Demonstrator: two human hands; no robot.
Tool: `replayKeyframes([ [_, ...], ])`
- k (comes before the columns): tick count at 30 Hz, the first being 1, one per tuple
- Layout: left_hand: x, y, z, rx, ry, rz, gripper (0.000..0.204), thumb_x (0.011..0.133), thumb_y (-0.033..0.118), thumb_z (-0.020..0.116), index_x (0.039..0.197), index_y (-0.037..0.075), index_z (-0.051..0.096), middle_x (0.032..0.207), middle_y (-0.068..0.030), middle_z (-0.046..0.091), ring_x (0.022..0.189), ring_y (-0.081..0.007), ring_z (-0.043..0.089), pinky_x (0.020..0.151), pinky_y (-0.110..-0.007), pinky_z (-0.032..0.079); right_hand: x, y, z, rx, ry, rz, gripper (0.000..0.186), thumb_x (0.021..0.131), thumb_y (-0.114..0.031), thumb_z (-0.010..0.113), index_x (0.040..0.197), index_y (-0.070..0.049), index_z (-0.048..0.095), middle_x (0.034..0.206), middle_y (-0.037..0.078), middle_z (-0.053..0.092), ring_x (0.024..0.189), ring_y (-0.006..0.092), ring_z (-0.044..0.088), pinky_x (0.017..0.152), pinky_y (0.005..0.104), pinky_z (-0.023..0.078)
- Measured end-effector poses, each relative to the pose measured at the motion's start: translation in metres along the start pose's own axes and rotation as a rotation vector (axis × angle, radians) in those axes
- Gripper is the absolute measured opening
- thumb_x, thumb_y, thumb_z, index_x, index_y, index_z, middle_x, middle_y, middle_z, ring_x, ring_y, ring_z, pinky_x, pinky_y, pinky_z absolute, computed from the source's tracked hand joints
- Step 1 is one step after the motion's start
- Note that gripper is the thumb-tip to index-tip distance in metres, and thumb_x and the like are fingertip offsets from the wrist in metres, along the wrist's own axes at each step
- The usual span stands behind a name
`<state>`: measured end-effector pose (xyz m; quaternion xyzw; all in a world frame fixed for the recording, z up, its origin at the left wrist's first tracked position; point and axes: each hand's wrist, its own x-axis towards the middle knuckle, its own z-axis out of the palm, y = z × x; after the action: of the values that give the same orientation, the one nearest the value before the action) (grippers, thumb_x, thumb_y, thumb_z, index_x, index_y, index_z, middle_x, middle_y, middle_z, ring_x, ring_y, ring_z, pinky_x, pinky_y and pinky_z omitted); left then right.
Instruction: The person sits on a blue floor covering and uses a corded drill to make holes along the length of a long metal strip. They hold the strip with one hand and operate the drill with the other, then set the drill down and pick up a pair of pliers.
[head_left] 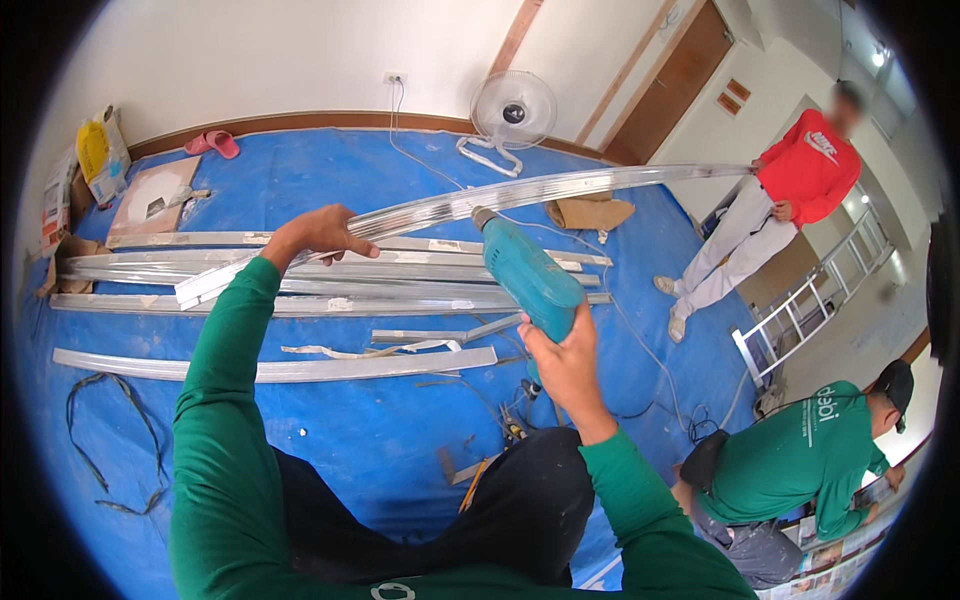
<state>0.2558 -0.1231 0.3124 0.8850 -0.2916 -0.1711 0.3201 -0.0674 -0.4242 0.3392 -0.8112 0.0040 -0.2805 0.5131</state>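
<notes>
A long, shiny metal channel [600, 179] slants across in front of me, raised above the floor. My left hand [325, 232] is closed round it near its left end, with some of the fingers hidden behind it. In my right hand [568, 365] I grip a teal power drill [535, 278] by its handle. The drill's nose meets the channel's near side around its middle; whether the bit touches the metal I cannot tell. A person in a red top [815, 165] stands at the right with one hand at the channel's far end.
Several metal channels [400, 304] lie on the blue floor sheet [340, 455], with cords and offcuts nearby. A fan [513, 112] stands by the wall. A ladder [800, 315] leans at the right. Another person in green [800, 465] crouches at lower right.
</notes>
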Motion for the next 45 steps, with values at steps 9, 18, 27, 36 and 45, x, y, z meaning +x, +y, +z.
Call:
replayKeyframes([
  [9,-0.021,-0.009,0.006,0.077,0.106,0.230,0.073,0.085,0.022,0.087,0.152,0.000,0.067,0.104,-0.0197,0.084,0.079,-0.0272,0.079,0.071,-0.040,0.063,0.008,0.028,0.003,0.199,0.075,0.141,0.057,0.096,0.005,0.073,0.149,-0.002,0.052,0.114,0.008,0.071,0.088,0.0104,0.067,0.072,0.0279,0.057],
  [18,-0.013,-0.015,0.015,-0.058,-0.007,0.246,0.061,0.089,0.034,0.092,0.138,0.001,0.074,0.098,-0.0162,0.083,0.072,-0.0245,0.078,0.069,-0.040,0.063,0.012,0.040,0.013,0.152,0.031,0.134,0.056,0.095,0.001,0.076,0.146,-0.002,0.054,0.110,0.006,0.070,0.084,0.0118,0.067,0.070,0.0281,0.058],
  [27,0.003,-0.041,0.025,-0.116,-0.029,0.181,0.067,0.099,0.057,0.085,0.127,-0.004,0.082,0.085,-0.0114,0.078,0.069,-0.0210,0.075,0.062,-0.038,0.062,0.015,0.044,0.019,0.209,0.029,0.189,0.057,0.094,0.005,0.073,0.147,-0.002,0.054,0.110,0.008,0.072,0.082,0.0109,0.066,0.069,0.0277,0.057],
  [36,0.004,-0.047,0.022,-0.077,-0.022,0.143,0.072,0.093,0.061,0.092,0.127,-0.002,0.084,0.083,-0.0111,0.078,0.066,-0.0197,0.074,0.058,-0.036,0.060,0.021,0.054,0.020,0.171,0.015,0.150,0.062,0.094,0.002,0.077,0.151,-0.003,0.054,0.116,0.010,0.075,0.092,0.0133,0.073,0.071,0.0290,0.061],
  [45,0.011,-0.045,0.024,-0.104,-0.036,0.129,0.077,0.090,0.062,0.094,0.129,-0.004,0.083,0.083,-0.0131,0.078,0.063,-0.0208,0.073,0.056,-0.037,0.058,0.022,0.054,0.028,0.162,-0.022,0.149,0.051,0.094,0.001,0.072,0.143,0.001,0.058,0.121,0.009,0.070,0.105,0.0155,0.068,0.096,0.0331,0.057],
])
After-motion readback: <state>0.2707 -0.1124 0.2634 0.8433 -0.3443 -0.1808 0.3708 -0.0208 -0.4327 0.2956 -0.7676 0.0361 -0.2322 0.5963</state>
